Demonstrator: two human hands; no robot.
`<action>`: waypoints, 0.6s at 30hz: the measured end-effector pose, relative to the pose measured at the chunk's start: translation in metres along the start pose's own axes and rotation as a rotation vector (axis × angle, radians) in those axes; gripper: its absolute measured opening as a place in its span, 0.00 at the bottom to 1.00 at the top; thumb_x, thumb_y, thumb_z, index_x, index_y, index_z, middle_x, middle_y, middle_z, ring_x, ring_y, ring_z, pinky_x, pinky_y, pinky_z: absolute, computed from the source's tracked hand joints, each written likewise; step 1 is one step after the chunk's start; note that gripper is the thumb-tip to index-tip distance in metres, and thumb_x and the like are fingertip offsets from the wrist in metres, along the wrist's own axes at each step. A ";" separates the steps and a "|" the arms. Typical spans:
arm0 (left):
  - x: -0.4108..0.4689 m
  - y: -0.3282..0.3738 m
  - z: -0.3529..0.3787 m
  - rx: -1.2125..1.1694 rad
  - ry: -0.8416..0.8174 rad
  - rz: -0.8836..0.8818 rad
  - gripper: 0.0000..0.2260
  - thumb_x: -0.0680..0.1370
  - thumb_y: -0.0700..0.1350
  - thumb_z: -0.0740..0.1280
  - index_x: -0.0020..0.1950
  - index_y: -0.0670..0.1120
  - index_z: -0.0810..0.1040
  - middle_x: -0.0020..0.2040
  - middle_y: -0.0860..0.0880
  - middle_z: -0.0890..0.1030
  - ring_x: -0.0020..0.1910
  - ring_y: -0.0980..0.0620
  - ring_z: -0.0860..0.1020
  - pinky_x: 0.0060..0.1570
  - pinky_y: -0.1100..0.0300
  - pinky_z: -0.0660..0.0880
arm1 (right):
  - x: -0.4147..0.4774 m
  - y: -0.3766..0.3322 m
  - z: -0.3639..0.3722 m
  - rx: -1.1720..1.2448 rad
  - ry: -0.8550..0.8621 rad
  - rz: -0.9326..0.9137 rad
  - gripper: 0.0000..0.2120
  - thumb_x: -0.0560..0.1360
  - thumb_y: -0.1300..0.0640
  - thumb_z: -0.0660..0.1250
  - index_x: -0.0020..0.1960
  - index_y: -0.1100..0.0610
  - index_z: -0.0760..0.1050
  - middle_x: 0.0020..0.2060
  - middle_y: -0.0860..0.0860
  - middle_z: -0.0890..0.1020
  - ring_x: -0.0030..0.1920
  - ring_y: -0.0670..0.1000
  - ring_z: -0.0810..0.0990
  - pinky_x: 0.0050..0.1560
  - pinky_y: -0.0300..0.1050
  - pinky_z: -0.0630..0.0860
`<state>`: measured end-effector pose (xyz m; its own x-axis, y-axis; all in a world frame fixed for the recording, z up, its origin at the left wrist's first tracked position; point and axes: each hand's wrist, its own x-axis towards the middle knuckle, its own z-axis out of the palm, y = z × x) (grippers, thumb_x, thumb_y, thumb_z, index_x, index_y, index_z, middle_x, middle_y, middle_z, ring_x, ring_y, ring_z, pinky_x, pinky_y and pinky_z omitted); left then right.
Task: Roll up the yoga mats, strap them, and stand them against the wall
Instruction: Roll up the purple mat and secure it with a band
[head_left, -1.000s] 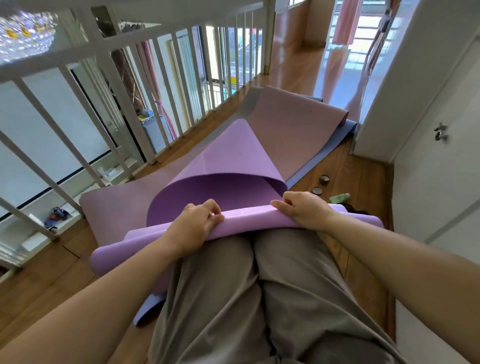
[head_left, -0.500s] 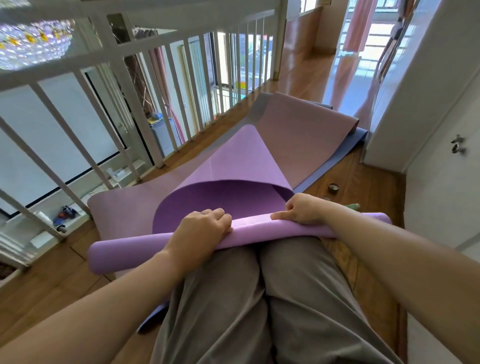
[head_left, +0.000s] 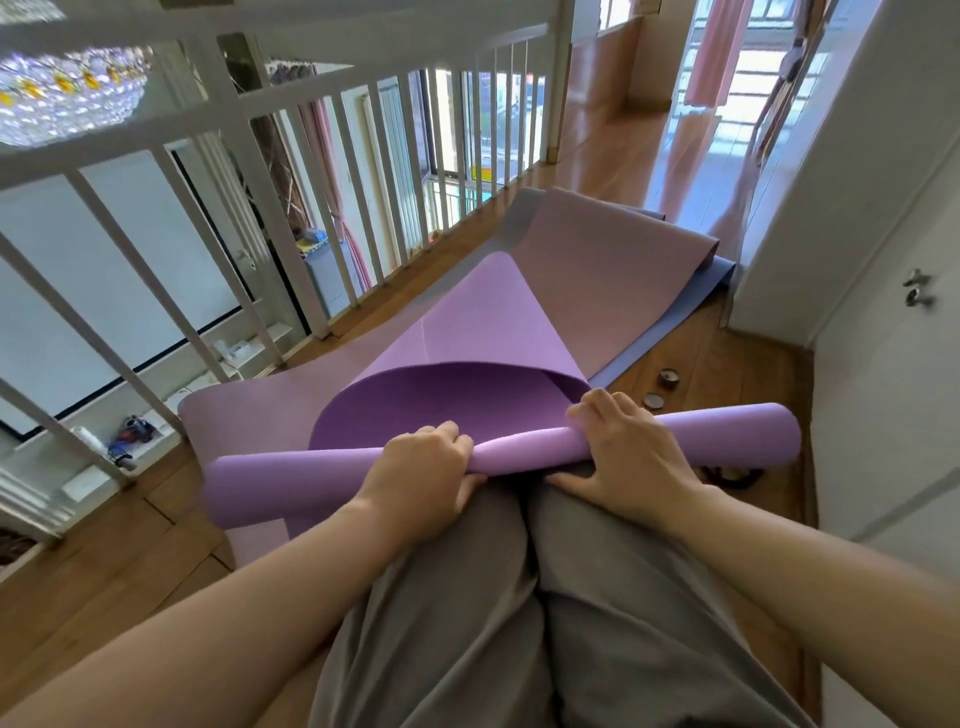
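Note:
A purple yoga mat (head_left: 457, 332) is partly rolled into a tube (head_left: 291, 480) lying across my thighs, its loose end curling up and away in front of me. My left hand (head_left: 423, 475) grips the tube near its middle, fingers curled over the top. My right hand (head_left: 626, 449) grips the tube further right, thumb underneath. Beneath the purple mat a pink mat (head_left: 602, 275) lies flat on the wooden floor, and under that a blue mat (head_left: 691, 299) shows along the right edge.
A white railing (head_left: 291, 171) runs along the left over an open drop. A white wall and door (head_left: 893, 332) stand at the right. Two small round tins (head_left: 662, 387) and a dark strap (head_left: 727, 475) lie on the floor by the tube's right end.
Both hands have turned the tube, which is now thicker and sits further forward. My right hand shifted from lying on top to wrapping around it.

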<state>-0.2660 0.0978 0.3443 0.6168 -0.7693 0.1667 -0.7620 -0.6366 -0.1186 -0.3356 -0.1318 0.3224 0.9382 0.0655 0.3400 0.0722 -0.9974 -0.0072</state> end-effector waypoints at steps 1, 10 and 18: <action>0.001 -0.001 0.002 -0.019 -0.002 -0.008 0.15 0.81 0.56 0.56 0.58 0.48 0.73 0.52 0.50 0.76 0.50 0.51 0.76 0.46 0.60 0.72 | 0.005 -0.001 0.001 -0.021 -0.007 -0.009 0.27 0.68 0.35 0.69 0.56 0.55 0.74 0.50 0.52 0.78 0.46 0.53 0.77 0.44 0.48 0.78; -0.023 -0.002 -0.037 0.015 0.173 0.229 0.18 0.79 0.53 0.53 0.45 0.45 0.79 0.39 0.48 0.81 0.33 0.50 0.80 0.39 0.55 0.79 | 0.016 0.012 -0.058 -0.103 0.036 -0.644 0.19 0.72 0.37 0.62 0.41 0.53 0.75 0.29 0.46 0.79 0.26 0.46 0.77 0.27 0.38 0.73; -0.059 0.019 -0.020 0.023 0.060 0.229 0.20 0.75 0.56 0.54 0.37 0.46 0.79 0.33 0.48 0.80 0.35 0.46 0.78 0.35 0.54 0.78 | -0.028 -0.015 -0.054 -0.020 -0.178 -0.558 0.22 0.75 0.34 0.55 0.43 0.52 0.73 0.35 0.46 0.81 0.32 0.48 0.80 0.32 0.40 0.74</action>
<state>-0.3213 0.1319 0.3520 0.4153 -0.8895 0.1905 -0.8755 -0.4477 -0.1820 -0.3814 -0.1205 0.3640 0.8026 0.5836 0.1236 0.5670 -0.8107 0.1456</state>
